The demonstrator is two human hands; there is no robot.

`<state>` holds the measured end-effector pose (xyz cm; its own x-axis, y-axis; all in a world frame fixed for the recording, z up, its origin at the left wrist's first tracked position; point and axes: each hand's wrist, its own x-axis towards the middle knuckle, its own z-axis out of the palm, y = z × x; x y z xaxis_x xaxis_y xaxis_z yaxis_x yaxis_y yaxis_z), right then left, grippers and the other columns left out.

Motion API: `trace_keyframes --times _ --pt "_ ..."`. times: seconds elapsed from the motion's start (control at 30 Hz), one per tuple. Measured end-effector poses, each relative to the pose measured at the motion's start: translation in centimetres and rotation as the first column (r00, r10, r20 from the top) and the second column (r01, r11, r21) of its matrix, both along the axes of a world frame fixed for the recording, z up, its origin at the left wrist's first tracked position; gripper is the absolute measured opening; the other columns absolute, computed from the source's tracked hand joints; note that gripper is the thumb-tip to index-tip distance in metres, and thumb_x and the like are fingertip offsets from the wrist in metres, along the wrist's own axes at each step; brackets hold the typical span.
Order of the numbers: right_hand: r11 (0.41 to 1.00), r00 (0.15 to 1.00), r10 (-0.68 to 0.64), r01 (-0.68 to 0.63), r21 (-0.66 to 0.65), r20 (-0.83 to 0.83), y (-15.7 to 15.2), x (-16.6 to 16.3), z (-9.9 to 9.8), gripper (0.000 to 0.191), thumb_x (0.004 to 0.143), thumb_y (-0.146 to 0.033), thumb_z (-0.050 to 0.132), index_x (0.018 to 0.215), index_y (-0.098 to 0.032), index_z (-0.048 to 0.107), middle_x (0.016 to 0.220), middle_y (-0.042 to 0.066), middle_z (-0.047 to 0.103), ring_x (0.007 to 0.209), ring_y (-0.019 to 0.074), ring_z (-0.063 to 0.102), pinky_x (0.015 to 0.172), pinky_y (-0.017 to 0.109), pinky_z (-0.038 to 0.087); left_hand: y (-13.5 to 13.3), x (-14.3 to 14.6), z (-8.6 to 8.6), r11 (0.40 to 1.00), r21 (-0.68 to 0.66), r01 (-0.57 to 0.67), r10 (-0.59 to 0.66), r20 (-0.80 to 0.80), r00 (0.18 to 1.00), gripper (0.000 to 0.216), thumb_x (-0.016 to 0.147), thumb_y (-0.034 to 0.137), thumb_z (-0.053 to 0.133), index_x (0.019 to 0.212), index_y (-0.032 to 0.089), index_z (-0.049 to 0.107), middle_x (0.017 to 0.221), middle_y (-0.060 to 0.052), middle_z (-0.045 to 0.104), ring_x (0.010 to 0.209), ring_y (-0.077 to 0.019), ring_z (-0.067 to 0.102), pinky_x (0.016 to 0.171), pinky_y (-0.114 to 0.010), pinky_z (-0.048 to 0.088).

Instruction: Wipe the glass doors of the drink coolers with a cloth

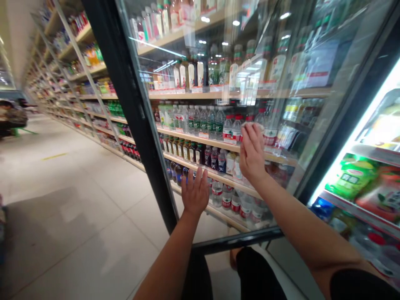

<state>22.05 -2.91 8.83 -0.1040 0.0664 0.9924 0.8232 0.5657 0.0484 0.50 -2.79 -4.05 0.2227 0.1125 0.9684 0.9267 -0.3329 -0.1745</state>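
Observation:
A black-framed glass door (200, 112) stands swung out in front of me. My left hand (195, 189) lies against the lower left of the pane, fingers extended and slightly apart, holding nothing. Higher and to the right, my right hand (252, 152) presses a small whitish cloth (261, 126) to the glass. Only an edge of the cloth shows past the fingers, so its size is hidden. Through the pane I see bottles on shelves, mixed with reflections of ceiling lights.
The door's dark frame (133, 112) slants down on the left. At right, a lit cooler holds a green bag (351, 177) and other packs. Long stocked shelves (81, 75) run back along a tiled floor (78, 208). A seated person (12, 118) is at far left.

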Motion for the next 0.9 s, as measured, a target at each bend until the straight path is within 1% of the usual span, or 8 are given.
trace_keyframes --times 0.2,0.3,0.4,0.5,0.6,0.7,0.77,0.9 --pt "0.999 0.994 0.019 -0.016 -0.031 0.109 -0.3 -3.6 0.2 0.062 0.1 -0.015 0.031 0.159 -0.031 0.019 0.159 0.001 0.038 0.152 0.0196 0.022 0.126 0.05 0.023 -0.3 0.1 0.2 1.0 0.006 0.022 -0.022 -0.005 1.0 0.054 0.095 0.023 0.051 0.148 0.016 0.044 0.147 -0.013 0.052 0.153 -0.0234 0.013 0.126 -0.044 0.01" --pt "0.994 0.967 0.067 -0.044 -0.099 0.245 -0.6 -5.5 -0.4 0.06 0.1 -0.014 0.032 0.158 -0.028 0.026 0.156 0.001 0.044 0.152 0.0161 0.021 0.127 0.044 0.022 -0.1 0.1 0.1 0.999 0.003 0.035 -0.035 0.011 0.999 0.051 0.096 0.023 0.05 0.147 0.018 0.046 0.148 -0.012 0.05 0.153 -0.0229 0.015 0.126 -0.044 0.01" --pt "0.986 0.914 0.121 -0.064 -0.155 0.387 -0.7 -6.9 -0.7 0.054 0.101 -0.016 0.033 0.154 -0.024 0.035 0.156 0.001 0.044 0.152 0.0138 0.019 0.127 0.039 0.021 0.3 -0.1 -0.3 1.0 -0.017 0.023 -0.022 0.019 1.0 0.048 0.095 0.023 0.051 0.143 0.019 0.051 0.148 -0.014 0.05 0.151 -0.0246 0.019 0.126 -0.048 0.012" --pt "0.985 0.88 0.145 -0.086 -0.149 0.452 -0.8 -7.6 -1.1 0.05 0.101 -0.016 0.037 0.151 -0.02 0.04 0.156 0.002 0.044 0.153 0.0132 0.017 0.127 0.037 0.02 0.7 -0.2 -0.8 0.999 -0.013 0.032 -0.032 0.027 0.999 0.043 0.095 0.023 0.052 0.137 0.018 0.056 0.146 -0.015 0.053 0.15 -0.0254 0.023 0.125 -0.05 0.014" --pt "0.975 0.849 0.201 -0.122 -0.188 0.489 -1.0 -7.6 -1.4 0.052 0.1 -0.016 0.042 0.151 -0.023 0.04 0.156 0.001 0.043 0.152 0.0134 0.019 0.127 0.036 0.021 0.8 -0.2 -0.9 0.999 0.024 0.033 -0.033 0.016 0.999 0.04 0.094 0.023 0.053 0.133 0.016 0.059 0.143 -0.016 0.056 0.15 -0.0259 0.025 0.125 -0.05 0.017" --pt "0.974 0.818 0.194 -0.093 -0.208 0.542 -1.0 -6.9 -0.6 0.049 0.101 -0.018 0.037 0.15 -0.024 0.041 0.156 -0.001 0.043 0.151 0.0128 0.022 0.126 0.036 0.023 0.5 -0.2 -0.7 1.0 0.02 0.021 -0.021 0.013 1.0 0.041 0.095 0.024 0.052 0.136 0.018 0.057 0.143 -0.015 0.055 0.15 -0.0256 0.023 0.124 -0.05 0.017" --pt "0.982 0.842 0.144 -0.057 -0.18 0.52 -0.9 -5.9 0.8 0.05 0.102 -0.017 0.031 0.15 -0.024 0.041 0.156 -0.002 0.043 0.152 0.0123 0.021 0.126 0.038 0.023 0.2 -0.2 -0.4 1.0 -0.004 0.007 -0.007 0.013 1.0 0.044 0.096 0.025 0.05 0.139 0.019 0.054 0.145 -0.014 0.054 0.151 -0.0253 0.021 0.124 -0.049 0.017" --pt "0.991 0.952 0.042 -0.001 -0.134 0.304 -0.5 -3.2 3.1 0.058 0.099 -0.011 0.025 0.155 -0.023 0.032 0.158 0.0 0.04 0.153 0.0135 0.016 0.127 0.044 0.022 0.1 -0.2 -0.1 1.0 -0.007 -0.006 0.006 0.005 1.0 0.048 0.096 0.025 0.049 0.143 0.019 0.05 0.148 -0.013 0.052 0.152 -0.0251 0.019 0.124 -0.047 0.016"
